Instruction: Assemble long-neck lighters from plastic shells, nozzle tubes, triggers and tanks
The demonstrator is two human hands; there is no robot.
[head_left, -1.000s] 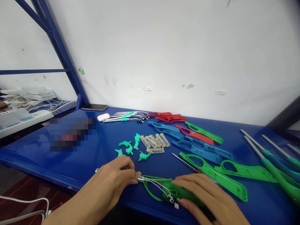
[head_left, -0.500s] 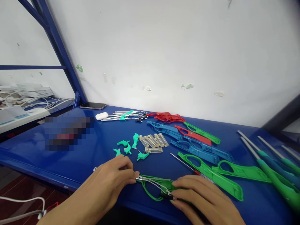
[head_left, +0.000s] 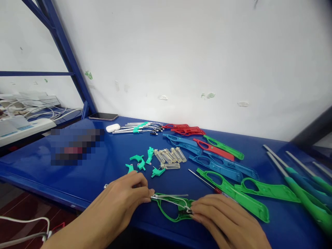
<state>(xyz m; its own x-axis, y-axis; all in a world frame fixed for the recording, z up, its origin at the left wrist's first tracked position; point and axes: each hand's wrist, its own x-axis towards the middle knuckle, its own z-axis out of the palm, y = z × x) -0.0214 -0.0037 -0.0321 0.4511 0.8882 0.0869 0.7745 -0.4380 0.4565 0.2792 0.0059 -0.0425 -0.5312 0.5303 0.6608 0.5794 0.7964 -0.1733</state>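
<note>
A green lighter casing half lies near the table's front edge between my hands. My left hand is closed, pinching the metal tube at the casing's narrow end. White wires run from the tube across the casing to a small black igniter piece. My right hand has its fingertips closed on that igniter piece over the casing; its palm covers the casing's far end. Beyond my hands lie several teal triggers and clear fuel tanks.
Green, blue and red casing halves lie to the right, beside a screwdriver. Assembled lighters rest at the far right. Wired metal tubes, a white case and a phone lie at the back.
My right fingers have shifted slightly, moving the black igniter piece up into the casing. A straight thin strand now shows above the wires. My left hand stays in place.
</note>
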